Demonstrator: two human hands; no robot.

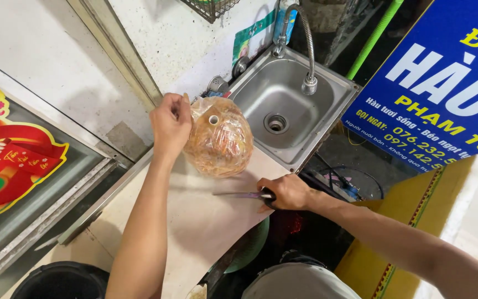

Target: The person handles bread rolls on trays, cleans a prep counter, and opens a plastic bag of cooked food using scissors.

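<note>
My left hand (pixel 170 123) grips the top of a clear plastic bag (pixel 222 141) stuffed with yellow and orange rubber bands, holding it upright on the pale counter (pixel 195 221). My right hand (pixel 287 192) holds a pair of scissors (pixel 243 194) by the dark handles. The blades lie flat on the counter and point left, just below the bag and apart from it.
A steel sink (pixel 289 105) with a curved tap (pixel 305 44) sits just behind the bag. A blue printed sign (pixel 443 83) leans at the right, above a yellow board (pixel 416 210). A glass door with a red decoration (pixel 6 155) is at the left, a black bin (pixel 62 282) below.
</note>
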